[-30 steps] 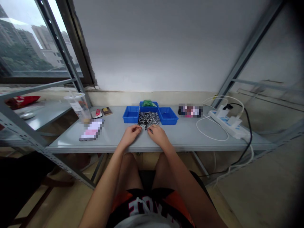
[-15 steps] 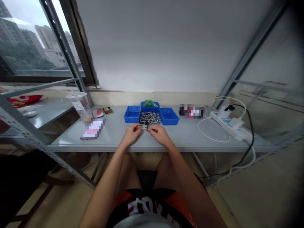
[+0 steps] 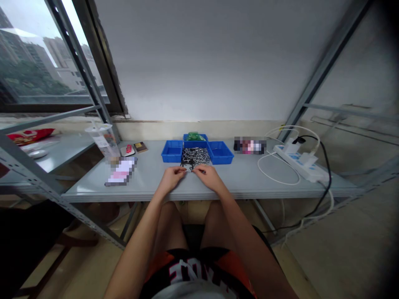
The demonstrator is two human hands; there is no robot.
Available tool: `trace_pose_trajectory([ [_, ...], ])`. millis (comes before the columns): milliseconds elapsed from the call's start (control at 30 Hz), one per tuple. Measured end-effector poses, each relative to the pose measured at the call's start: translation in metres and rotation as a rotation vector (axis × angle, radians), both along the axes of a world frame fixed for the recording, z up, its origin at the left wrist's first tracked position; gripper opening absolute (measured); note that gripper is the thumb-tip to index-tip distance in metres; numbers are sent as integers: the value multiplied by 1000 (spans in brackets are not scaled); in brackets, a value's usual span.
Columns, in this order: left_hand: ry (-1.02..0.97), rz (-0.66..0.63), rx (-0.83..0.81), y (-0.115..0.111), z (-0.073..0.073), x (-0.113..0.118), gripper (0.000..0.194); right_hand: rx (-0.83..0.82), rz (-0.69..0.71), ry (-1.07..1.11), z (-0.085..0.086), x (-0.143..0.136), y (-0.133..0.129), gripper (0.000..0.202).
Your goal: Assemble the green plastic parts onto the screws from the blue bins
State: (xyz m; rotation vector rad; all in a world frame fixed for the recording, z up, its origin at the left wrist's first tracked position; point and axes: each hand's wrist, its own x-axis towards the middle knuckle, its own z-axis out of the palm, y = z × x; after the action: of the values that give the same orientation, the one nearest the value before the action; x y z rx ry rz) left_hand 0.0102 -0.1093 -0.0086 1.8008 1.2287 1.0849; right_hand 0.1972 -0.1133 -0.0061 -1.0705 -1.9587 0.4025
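My left hand [image 3: 172, 177] and my right hand [image 3: 208, 176] meet near the front of the grey table, fingers pinched and a short gap apart. Between the fingertips is a small, thin, silvery piece [image 3: 188, 170], too tiny to name; both hands seem to grip it. Just beyond them lies a heap of small shiny metal pieces [image 3: 196, 155], some of them black at the near side. Blue bins flank the heap: a left bin [image 3: 172, 158] and a right bin [image 3: 222, 158]. Behind it a third blue bin [image 3: 195, 144] has a green bag [image 3: 194, 136] in it.
At the left are a plastic cup [image 3: 105, 141], a blurred phone [image 3: 121, 171], a small red item [image 3: 129, 148] and a dark box [image 3: 140, 147]. To the right lie a blurred object [image 3: 249, 146], a white cable [image 3: 279, 182] and a power strip [image 3: 302, 165]. Metal posts frame the table.
The fingertips have drawn slightly closer together, and less of the thin piece shows between them. The view has shifted a little; the bins and heap stay in place.
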Motion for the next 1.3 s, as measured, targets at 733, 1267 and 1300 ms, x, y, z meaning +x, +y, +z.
trace_pose_trajectory([
  [733, -72, -91, 39, -9, 7, 1, 32, -106, 3, -1, -1, 1, -2, 16],
  [1267, -58, -182, 45, -12, 10, 1, 28, -146, 84, 7, 3, -2, -6, 19],
  [1300, -25, -181, 67, -12, 10, 1, 28, -145, 89, 14, 4, -2, -7, 19],
])
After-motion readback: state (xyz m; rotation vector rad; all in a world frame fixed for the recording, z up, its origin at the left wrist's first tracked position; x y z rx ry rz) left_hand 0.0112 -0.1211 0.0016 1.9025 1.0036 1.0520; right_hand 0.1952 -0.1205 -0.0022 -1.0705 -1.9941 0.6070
